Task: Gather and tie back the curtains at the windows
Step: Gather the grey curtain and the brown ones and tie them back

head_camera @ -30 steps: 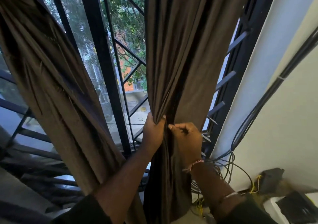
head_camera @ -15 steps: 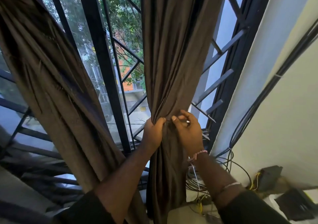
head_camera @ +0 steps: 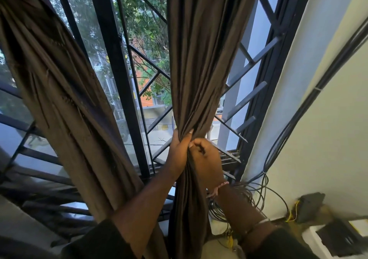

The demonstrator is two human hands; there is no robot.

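Observation:
Two brown curtains hang at a black-barred window. The right curtain (head_camera: 201, 63) is bunched into a narrow waist at mid-height. My left hand (head_camera: 179, 149) grips that waist from the left, fingers curled round the folds. Beside it, my right hand (head_camera: 207, 159) grips the same bunch from the right, thumb against the cloth, a thread bracelet on the wrist. Below my hands the curtain falls straight down. The left curtain (head_camera: 59, 99) hangs gathered and slanted, untouched. No tie-back is visible.
The black window grille (head_camera: 119, 79) stands behind both curtains. A bundle of black cables (head_camera: 278, 143) runs down the cream wall (head_camera: 328, 139) at right into a loose coil near the floor. A dark box with yellow wires (head_camera: 308, 207) sits at the lower right.
The right curtain has been drawn in tighter, baring more grille and sky to its right. My right hand went from open fingers to a closed grip on the folds.

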